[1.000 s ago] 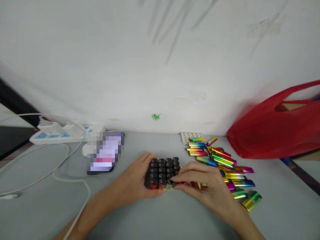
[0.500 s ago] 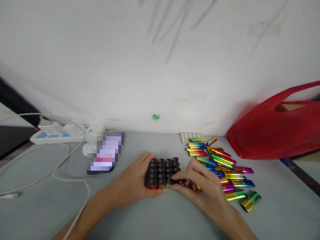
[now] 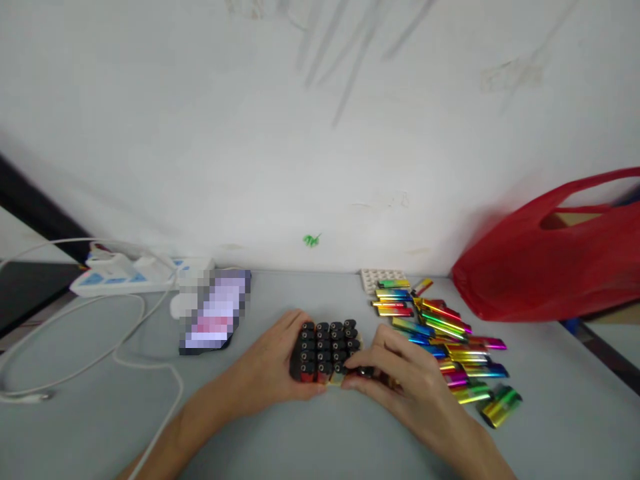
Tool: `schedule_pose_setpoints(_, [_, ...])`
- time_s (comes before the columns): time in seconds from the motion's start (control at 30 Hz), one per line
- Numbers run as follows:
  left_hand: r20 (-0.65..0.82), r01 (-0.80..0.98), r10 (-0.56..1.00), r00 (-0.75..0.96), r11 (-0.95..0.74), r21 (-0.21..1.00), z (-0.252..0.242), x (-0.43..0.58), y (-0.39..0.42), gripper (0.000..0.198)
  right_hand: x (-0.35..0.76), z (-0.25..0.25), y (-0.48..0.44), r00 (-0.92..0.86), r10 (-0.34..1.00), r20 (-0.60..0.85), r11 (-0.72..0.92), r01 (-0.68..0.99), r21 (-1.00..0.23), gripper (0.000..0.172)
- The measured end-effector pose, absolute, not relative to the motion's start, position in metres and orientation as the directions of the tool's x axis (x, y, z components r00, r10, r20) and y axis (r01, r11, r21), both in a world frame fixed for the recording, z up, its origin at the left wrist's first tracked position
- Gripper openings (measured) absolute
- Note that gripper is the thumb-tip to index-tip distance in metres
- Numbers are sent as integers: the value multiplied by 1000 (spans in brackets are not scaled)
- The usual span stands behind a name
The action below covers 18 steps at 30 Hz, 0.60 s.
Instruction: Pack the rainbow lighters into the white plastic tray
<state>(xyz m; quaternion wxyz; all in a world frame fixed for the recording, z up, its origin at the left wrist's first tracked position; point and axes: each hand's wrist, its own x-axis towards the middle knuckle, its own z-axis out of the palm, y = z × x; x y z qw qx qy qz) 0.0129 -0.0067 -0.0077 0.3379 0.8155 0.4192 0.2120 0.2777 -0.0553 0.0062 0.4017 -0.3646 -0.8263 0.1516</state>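
A packed block of lighters (image 3: 326, 350) with black caps stands upright on the grey table (image 3: 300, 440). My left hand (image 3: 267, 370) is wrapped round its left side and holds it. On the right, my right hand (image 3: 400, 380) has its fingers pinched on one black-capped lighter (image 3: 361, 371) at the block's front right corner, pressed against the block. Beside that hand lies a loose heap of shiny rainbow-coloured lighters (image 3: 450, 340).
A red plastic bag (image 3: 555, 260) sits at the right against the white wall. A white perforated tray (image 3: 383, 277) lies behind the heap. At the left are a phone (image 3: 215, 313), a power strip (image 3: 125, 277) and white cables (image 3: 100, 360).
My right hand has shifted slightly left and down, pushing its lighter closer against the block. My left hand keeps its hold. The view has tipped a little upward.
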Motion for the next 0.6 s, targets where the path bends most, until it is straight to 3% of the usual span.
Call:
schedule_pose_setpoints(0.27, [75, 547, 827, 557, -433, 717, -7, 13, -5, 53, 282, 3, -52, -397, 763, 510, 646, 448, -618, 11])
schedule_pose_setpoints(0.6, [86, 543, 824, 559, -443, 714, -9, 13, -5, 52, 279, -1, -52, -425, 751, 506, 658, 417, -627, 17])
